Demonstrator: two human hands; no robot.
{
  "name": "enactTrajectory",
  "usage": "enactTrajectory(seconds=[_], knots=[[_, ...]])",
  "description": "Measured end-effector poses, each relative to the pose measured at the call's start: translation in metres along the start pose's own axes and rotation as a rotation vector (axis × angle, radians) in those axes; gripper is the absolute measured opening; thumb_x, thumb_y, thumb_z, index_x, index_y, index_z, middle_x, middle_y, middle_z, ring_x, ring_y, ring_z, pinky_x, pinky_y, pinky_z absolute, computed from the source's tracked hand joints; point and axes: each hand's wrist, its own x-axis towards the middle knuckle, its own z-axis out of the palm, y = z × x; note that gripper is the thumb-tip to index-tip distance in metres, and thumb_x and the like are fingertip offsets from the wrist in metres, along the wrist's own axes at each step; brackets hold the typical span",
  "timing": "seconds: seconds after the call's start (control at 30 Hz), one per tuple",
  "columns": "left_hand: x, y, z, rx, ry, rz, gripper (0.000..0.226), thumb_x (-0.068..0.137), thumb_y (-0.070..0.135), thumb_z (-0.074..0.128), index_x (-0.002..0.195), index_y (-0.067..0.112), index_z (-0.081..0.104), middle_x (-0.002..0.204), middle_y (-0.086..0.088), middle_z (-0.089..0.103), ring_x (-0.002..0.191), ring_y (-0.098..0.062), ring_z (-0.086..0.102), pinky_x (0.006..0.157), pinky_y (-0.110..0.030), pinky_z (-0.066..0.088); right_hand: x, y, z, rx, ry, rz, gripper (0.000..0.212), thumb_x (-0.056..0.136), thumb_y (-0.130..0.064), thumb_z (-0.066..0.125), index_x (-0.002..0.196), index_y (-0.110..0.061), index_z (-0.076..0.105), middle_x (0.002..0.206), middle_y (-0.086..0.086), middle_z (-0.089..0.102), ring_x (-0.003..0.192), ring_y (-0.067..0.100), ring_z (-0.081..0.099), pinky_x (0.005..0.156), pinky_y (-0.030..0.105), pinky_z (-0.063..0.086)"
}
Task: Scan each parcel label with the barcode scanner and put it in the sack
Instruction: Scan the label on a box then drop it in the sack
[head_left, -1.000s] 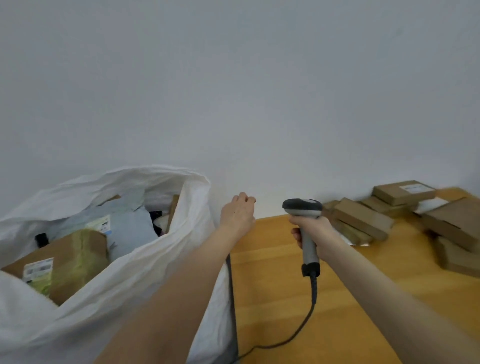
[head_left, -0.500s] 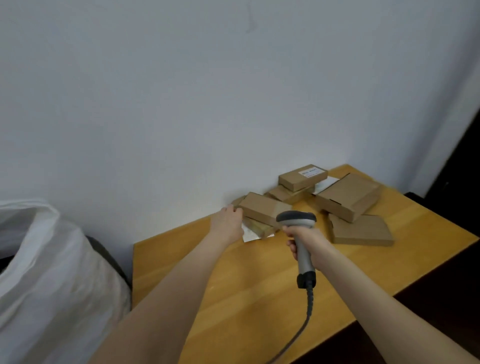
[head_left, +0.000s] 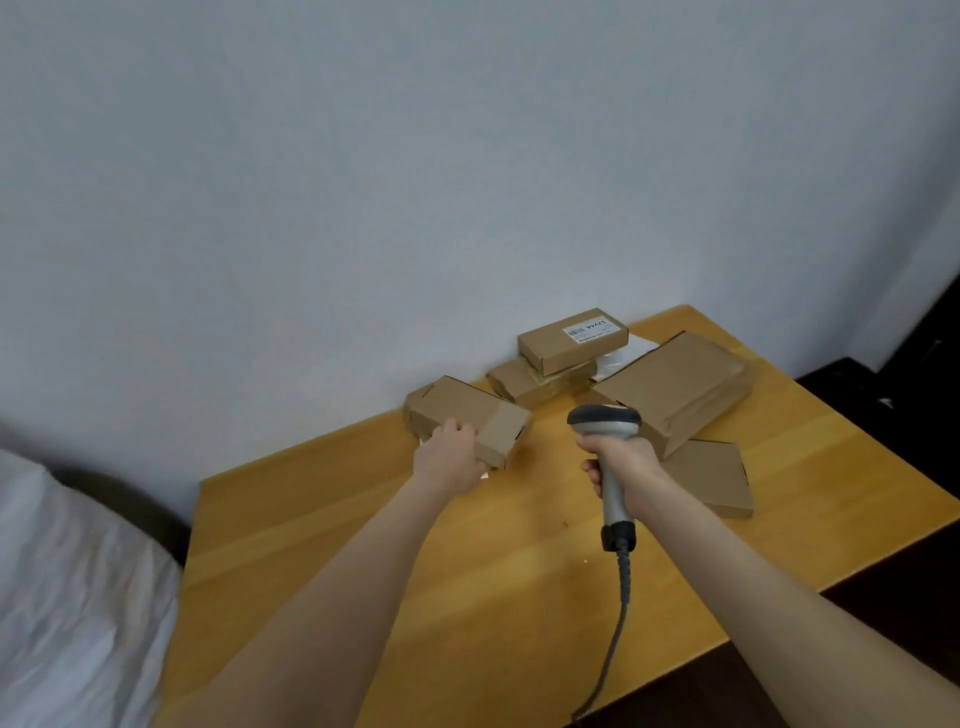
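Left hand (head_left: 449, 454) is reaching forward onto the box (head_left: 480, 410); its fingers are curling over the box's near long edge; the thumb is hidden, so how firm the hold is cannot be told. The box is lying flat on the table (head_left: 363, 545), close to the wall, at the left end of the parcel pile; its long axis is running from far-left to near-right, across the line of the reaching arm. Its top face is showing no label; judgement: the label is probably sitting on a hidden face, so the box is going to need turning before a scan.

Right hand (head_left: 623, 465) is clamping round the scanner (head_left: 605, 422) handle, head up and facing away toward the pile; cable (head_left: 618, 623) is trailing off the near table edge.

Key relation: the scanner is standing just right of the box, near but apart; the left hand is the nearer one and is already touching it. The sack (head_left: 67, 597) is lying well apart at lower left, on the left hand's side.

A labelled box (head_left: 566, 345) is sitting further back, on top of the pile.
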Motion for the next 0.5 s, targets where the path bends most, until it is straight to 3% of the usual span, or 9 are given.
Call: enactTrajectory(seconds=[0.33, 0.5], knots=[[0.115, -0.064, 0.016, -0.222, 0.024, -0.244, 0.060, 0.094, 0.030, 0.053, 0.146, 0.011, 0.030, 0.144, -0.012, 0.035, 0.128, -0.030, 0.043, 0.100, -0.043, 0.044, 0.122, -0.009, 0.051, 0.172, -0.017, 0.204, 0.009, 0.090, -0.010, 0.065, 0.092, -0.004, 0.059, 0.071, 0.013, 0.064, 0.052, 0.017, 0.053, 0.053, 0.028, 0.045], [0.166, -0.096, 0.028, -0.412, -0.020, -0.340, 0.070, 0.096, 0.032, 0.052, 0.151, 0.008, 0.017, 0.152, -0.018, 0.027, 0.137, -0.033, 0.035, 0.109, -0.043, 0.035, 0.174, -0.008, 0.083, 0.217, -0.048, 0.312, 0.024, 0.087, -0.013, 0.070, 0.106, -0.006, 0.057, 0.088, 0.014, 0.058, 0.077, 0.028, 0.060, 0.060, 0.034, 0.052]])
